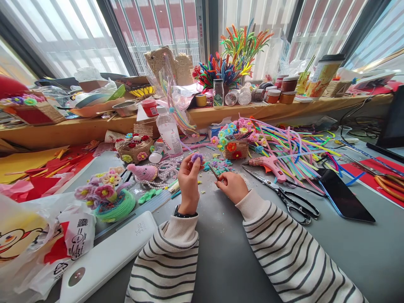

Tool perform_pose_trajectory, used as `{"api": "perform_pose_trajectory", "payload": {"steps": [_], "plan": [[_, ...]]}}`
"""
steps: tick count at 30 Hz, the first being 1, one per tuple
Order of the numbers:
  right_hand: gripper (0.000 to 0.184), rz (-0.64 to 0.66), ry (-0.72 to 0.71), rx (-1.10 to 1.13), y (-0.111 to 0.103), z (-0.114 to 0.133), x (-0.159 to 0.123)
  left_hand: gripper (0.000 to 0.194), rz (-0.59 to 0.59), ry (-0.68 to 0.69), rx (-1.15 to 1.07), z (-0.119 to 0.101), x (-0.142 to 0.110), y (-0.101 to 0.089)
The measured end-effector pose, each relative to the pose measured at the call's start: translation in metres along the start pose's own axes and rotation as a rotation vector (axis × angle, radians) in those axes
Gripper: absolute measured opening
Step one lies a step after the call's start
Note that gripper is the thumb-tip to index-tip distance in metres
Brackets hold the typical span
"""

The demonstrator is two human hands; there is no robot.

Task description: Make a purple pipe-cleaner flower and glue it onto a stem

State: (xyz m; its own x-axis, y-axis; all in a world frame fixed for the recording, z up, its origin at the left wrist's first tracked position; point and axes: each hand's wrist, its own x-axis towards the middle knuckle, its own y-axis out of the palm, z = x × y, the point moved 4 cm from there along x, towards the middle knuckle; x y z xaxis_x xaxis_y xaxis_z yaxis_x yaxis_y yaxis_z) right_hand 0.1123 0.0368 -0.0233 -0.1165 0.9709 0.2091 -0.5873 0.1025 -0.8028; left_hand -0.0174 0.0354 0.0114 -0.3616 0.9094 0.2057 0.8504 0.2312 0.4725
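Purple and fuzzy, the small curled piece (197,158) sits raised above the bench (217,261), near the middle of the scene, pinched between the thumb and fingertips of the left hand (188,185). That hand is closed to a narrow grip, with the piece showing at the fingertips. The right hand (232,186) is curled around a thin pointed tool (213,171) (tweezers or small scissors, I cannot tell which), its tip angled left towards the purple piece but apart from it.

The piece looks very light, soft and springy, with little risk of slipping; its plush surface would probably flatten under a hard squeeze. A light pinch at its edge or underside should suit it best, leaving the curls uncrushed. The tool seems stiff and slim, better held well back from its point.

Beyond the hands lies a scatter of green and purple bits (222,165). To the right are a pink glue gun (269,166), large scissors (272,184) and, farther right, a dark phone (344,195).
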Motion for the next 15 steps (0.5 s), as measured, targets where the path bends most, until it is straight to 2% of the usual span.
{"api": "perform_pose_trajectory", "payload": {"steps": [4,9,12,15], "plan": [[0.009,0.052,0.019,-0.023,0.004,-0.003,0.0,0.022,-0.025,0.0,0.015,0.001,0.001,-0.001],[0.013,0.039,0.001,0.024,0.006,-0.005,0.0,0.024,-0.042,-0.01,0.033,0.005,0.003,-0.004],[0.011,-0.042,-0.045,0.086,0.002,-0.003,-0.001,0.027,-0.023,-0.053,0.055,0.008,0.002,-0.004],[0.015,-0.209,-0.128,0.191,-0.01,0.004,-0.003,0.027,0.053,-0.106,0.101,0.01,0.0,-0.002]]}}
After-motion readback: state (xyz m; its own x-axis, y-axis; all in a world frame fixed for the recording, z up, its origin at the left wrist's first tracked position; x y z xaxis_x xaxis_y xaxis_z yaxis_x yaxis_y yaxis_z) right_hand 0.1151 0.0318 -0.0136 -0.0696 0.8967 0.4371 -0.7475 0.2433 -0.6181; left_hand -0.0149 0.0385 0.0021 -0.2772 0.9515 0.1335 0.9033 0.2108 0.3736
